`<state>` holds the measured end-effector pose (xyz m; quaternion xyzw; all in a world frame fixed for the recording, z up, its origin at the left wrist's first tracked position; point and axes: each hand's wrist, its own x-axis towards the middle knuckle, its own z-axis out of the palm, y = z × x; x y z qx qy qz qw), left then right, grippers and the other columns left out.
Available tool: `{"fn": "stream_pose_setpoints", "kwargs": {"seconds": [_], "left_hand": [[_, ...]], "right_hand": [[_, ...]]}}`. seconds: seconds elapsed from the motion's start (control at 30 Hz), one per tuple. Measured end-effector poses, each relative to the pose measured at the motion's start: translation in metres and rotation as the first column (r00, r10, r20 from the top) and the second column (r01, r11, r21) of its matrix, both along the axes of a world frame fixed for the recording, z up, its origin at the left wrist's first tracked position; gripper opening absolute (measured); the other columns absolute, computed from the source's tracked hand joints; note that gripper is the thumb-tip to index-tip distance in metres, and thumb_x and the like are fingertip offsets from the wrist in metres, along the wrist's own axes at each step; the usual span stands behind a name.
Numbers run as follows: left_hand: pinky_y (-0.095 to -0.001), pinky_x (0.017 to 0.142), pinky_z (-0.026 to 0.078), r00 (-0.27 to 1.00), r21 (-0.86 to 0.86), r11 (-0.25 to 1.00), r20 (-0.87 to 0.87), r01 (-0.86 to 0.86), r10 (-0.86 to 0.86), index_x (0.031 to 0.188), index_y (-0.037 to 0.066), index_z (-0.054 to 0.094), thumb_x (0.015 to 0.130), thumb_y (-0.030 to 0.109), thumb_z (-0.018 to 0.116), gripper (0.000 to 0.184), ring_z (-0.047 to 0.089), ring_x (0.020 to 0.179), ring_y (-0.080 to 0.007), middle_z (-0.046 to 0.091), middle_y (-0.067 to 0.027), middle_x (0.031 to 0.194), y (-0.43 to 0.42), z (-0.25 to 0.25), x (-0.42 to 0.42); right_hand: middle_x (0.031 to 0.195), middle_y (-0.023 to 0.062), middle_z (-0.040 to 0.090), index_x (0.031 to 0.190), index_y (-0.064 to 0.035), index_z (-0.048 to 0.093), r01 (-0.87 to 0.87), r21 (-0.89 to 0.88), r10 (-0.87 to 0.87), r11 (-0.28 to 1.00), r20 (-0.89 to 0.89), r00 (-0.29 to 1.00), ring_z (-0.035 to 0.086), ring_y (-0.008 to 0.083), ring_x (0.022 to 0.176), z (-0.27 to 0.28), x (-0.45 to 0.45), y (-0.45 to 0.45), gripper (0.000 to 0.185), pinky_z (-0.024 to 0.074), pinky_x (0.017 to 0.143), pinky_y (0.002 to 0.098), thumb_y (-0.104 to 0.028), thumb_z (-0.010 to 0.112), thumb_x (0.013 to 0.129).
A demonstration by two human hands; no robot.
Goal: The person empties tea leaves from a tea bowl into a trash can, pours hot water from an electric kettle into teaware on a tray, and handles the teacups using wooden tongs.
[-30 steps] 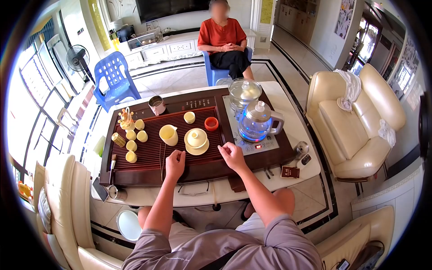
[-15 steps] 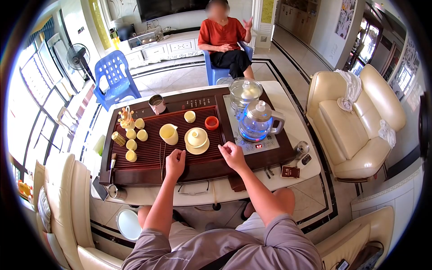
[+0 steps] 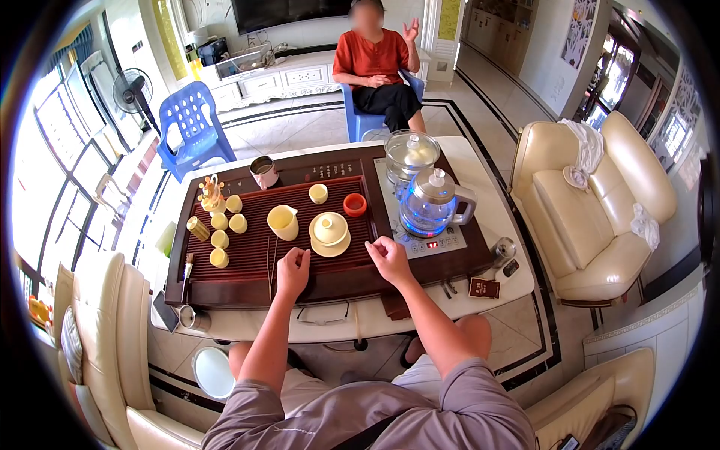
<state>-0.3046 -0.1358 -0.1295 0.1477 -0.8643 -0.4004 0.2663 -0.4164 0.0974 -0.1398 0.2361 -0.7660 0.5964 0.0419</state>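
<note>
My left hand (image 3: pixel 293 271) rests on the front part of the dark wooden tea tray (image 3: pixel 330 289), its fingers curled in with nothing visible in them. Beside it lie thin dark tongs (image 3: pixel 271 270). My right hand (image 3: pixel 388 259) is also curled on the tray, thumb against the forefinger, with no object showing. Between and just beyond my hands stands a pale yellow lidded gaiwan (image 3: pixel 329 227) on its saucer. Left of it is a matching pitcher (image 3: pixel 283 223). A small yellow cup (image 3: pixel 318 193) and a red cup (image 3: pixel 354 205) stand farther back.
Right of my right hand, a glass kettle (image 3: pixel 427 206) glows blue on a heating plate, with a glass pot (image 3: pixel 412 152) behind. Several small cups (image 3: pixel 219 238) stand at left. A person in red (image 3: pixel 375 60) sits across the table, one hand raised. A card box (image 3: pixel 484 287) lies right.
My hands and the tea things keep their places. The seated person's raised hand has moved up slightly, fingers now upright. The view has shifted very slightly.
</note>
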Motion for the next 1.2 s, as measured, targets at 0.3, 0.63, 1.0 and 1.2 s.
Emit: {"fn": "stream_pose_setpoints", "kwargs": {"seconds": [0.3,0.63,1.0,1.2], "left_hand": [[-0.0351,0.049,0.039,1.000,-0.003,1.000,-0.029,0.004,-0.004,0.077,0.000,0.059,0.093,0.018,0.066,0.025,0.049,0.046,-0.0226,0.056,-0.0114,0.056,0.0007,0.0009,0.0001],[-0.0350,0.048,0.038,1.000,-0.012,1.000,-0.013,-0.002,0.002,0.077,-0.001,0.059,0.093,0.018,0.066,0.026,0.048,0.046,-0.0218,0.054,-0.0112,0.055,0.0014,0.0033,0.0001],[-0.0347,0.049,0.038,1.000,-0.014,1.000,-0.020,-0.004,0.004,0.077,0.000,0.060,0.093,0.018,0.066,0.025,0.046,0.046,-0.0209,0.053,-0.0104,0.055,-0.0002,0.0006,0.0000],[-0.0327,0.050,0.038,1.000,0.004,1.000,0.024,-0.006,0.006,0.080,-0.001,0.061,0.093,0.019,0.066,0.024,0.049,0.049,-0.0171,0.056,-0.0110,0.058,0.0004,0.0023,0.0005]], "right_hand": [[0.055,-0.0002,0.053,0.072,-0.0021,0.058,-0.001,0.003,0.001,1.000,-0.007,1.000,0.045,0.0055,0.052,-0.0011,-0.0006,0.0000,0.032,0.0360,0.048,0.0264,-0.023,0.071,0.091],[0.055,0.0002,0.053,0.072,-0.0018,0.058,0.001,0.006,-0.001,1.000,-0.013,1.000,0.045,0.0054,0.052,0.0001,-0.0006,-0.0001,0.032,0.0358,0.049,0.0266,-0.023,0.071,0.091],[0.056,0.0021,0.055,0.073,-0.0023,0.059,0.000,0.005,0.000,1.000,-0.001,1.000,0.048,0.0084,0.051,-0.0033,-0.0012,-0.0008,0.031,0.0377,0.049,0.0278,-0.024,0.070,0.092],[0.055,0.0054,0.058,0.073,-0.0025,0.061,0.007,0.022,-0.008,1.000,0.005,1.000,0.052,0.0126,0.049,-0.0043,-0.0024,-0.0003,0.032,0.0396,0.048,0.0300,-0.027,0.070,0.091]]}}
